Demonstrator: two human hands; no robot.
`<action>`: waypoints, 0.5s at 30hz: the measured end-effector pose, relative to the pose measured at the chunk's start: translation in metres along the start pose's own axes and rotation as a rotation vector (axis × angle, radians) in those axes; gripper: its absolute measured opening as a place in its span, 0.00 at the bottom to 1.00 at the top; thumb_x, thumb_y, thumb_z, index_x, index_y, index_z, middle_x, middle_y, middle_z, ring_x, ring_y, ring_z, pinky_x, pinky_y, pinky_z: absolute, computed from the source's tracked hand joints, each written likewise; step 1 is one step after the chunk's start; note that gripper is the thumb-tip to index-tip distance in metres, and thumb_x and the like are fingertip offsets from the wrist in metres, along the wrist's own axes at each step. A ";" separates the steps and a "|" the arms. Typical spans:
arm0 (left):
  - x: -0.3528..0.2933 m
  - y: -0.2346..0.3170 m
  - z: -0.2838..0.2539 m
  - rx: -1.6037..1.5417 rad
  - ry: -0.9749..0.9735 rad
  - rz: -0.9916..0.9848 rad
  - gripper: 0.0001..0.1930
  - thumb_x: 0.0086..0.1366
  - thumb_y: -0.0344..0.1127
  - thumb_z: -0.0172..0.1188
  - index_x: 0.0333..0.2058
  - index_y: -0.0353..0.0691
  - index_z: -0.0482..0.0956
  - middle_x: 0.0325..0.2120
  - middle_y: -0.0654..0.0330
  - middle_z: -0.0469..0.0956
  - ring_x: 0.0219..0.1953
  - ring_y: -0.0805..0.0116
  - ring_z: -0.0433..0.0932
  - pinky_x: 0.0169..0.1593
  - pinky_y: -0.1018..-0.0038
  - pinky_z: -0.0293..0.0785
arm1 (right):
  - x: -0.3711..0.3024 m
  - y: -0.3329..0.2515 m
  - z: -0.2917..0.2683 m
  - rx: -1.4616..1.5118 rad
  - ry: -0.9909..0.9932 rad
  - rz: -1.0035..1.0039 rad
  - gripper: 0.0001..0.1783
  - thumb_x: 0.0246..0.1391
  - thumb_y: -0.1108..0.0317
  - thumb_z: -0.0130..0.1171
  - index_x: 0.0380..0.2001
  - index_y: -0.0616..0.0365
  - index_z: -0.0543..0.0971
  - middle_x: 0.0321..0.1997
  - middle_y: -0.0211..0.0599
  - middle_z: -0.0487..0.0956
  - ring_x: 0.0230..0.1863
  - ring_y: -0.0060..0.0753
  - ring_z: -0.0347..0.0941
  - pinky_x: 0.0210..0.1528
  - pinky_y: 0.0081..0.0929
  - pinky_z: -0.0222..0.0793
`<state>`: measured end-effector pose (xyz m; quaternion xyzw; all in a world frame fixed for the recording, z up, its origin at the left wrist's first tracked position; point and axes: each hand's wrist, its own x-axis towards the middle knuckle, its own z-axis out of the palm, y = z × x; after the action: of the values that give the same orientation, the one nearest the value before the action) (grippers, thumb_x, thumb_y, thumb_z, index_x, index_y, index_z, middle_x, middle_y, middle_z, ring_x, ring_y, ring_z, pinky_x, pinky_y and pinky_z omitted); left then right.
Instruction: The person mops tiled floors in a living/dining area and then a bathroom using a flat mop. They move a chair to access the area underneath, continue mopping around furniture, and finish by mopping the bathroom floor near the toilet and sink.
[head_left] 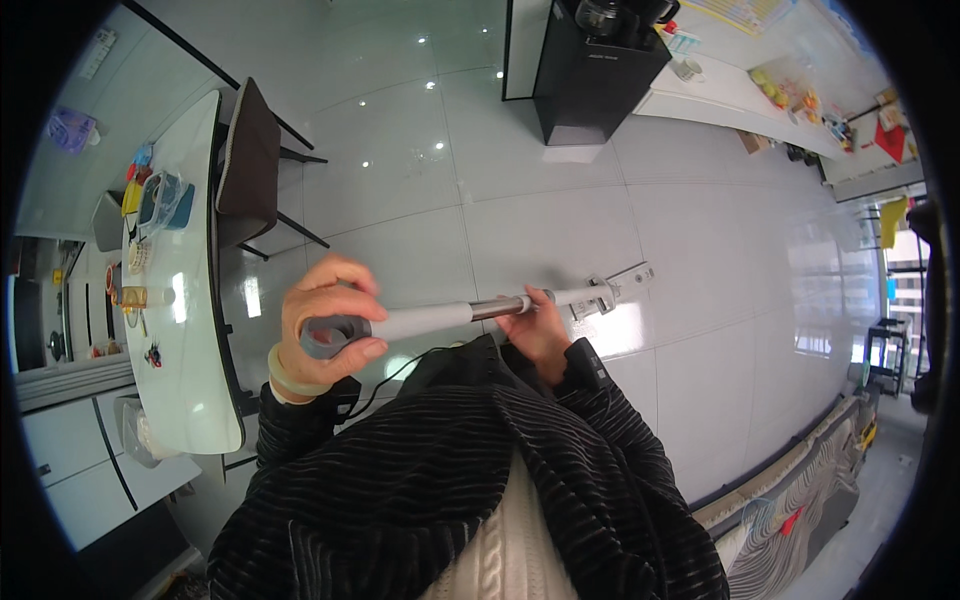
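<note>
A long mop [425, 320] with a white and grey handle and a shiny metal middle section stretches across in front of me, pointing away to the right. Its narrow, jointed white-grey head [612, 290] is at the far end, close to the floor; whether it touches is hard to tell. My left hand [325, 325] curls its fingers and thumb round the grey, hollow-looking end of the handle. Farther along, my right hand [540, 328] is closed round the shaft where metal meets white.
On the left stand a white table [185, 350] with containers and small items, and a brown chair [250, 165]. A black appliance cabinet [600, 85] and a white counter [740, 100] are at the back. A patterned cloth [800, 510] covers furniture at lower right. Glossy tiles [540, 220] form the floor.
</note>
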<state>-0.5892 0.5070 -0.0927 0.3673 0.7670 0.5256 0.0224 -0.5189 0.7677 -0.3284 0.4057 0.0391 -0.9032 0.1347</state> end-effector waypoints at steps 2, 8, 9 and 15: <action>0.017 -0.010 0.012 -0.192 -0.032 0.096 0.11 0.46 0.36 0.65 0.29 0.37 0.79 0.30 0.50 0.77 0.36 0.60 0.77 0.36 0.66 0.71 | 0.016 -0.024 -0.018 0.023 0.097 -0.024 0.15 0.59 0.62 0.52 0.38 0.64 0.65 0.40 0.48 0.73 0.43 0.43 0.71 0.48 0.42 0.72; 0.051 -0.018 0.036 -0.833 -0.127 0.039 0.06 0.48 0.23 0.61 0.22 0.38 0.72 0.21 0.55 0.75 0.27 0.58 0.77 0.38 0.59 0.73 | 0.074 -0.074 -0.052 -0.414 0.149 -0.304 0.11 0.55 0.66 0.55 0.34 0.62 0.66 0.32 0.41 0.74 0.34 0.35 0.73 0.41 0.34 0.73; 0.056 -0.020 0.036 -0.843 -0.098 0.032 0.06 0.49 0.24 0.61 0.22 0.38 0.71 0.21 0.56 0.74 0.26 0.60 0.75 0.37 0.60 0.72 | 0.077 -0.076 -0.052 -0.966 -0.063 -0.612 0.12 0.53 0.70 0.56 0.36 0.64 0.67 0.33 0.40 0.74 0.34 0.32 0.74 0.41 0.30 0.73; 0.061 -0.034 0.021 -0.805 0.072 -0.056 0.11 0.58 0.38 0.60 0.22 0.44 0.69 0.18 0.61 0.72 0.24 0.66 0.72 0.36 0.65 0.68 | 0.066 -0.089 -0.023 -1.658 -0.136 -0.598 0.20 0.42 0.74 0.65 0.39 0.67 0.70 0.33 0.38 0.77 0.38 0.27 0.75 0.40 0.22 0.71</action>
<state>-0.6432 0.5529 -0.1089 0.2893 0.5100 0.7957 0.1519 -0.5686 0.8434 -0.3969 0.0956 0.7778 -0.6038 0.1457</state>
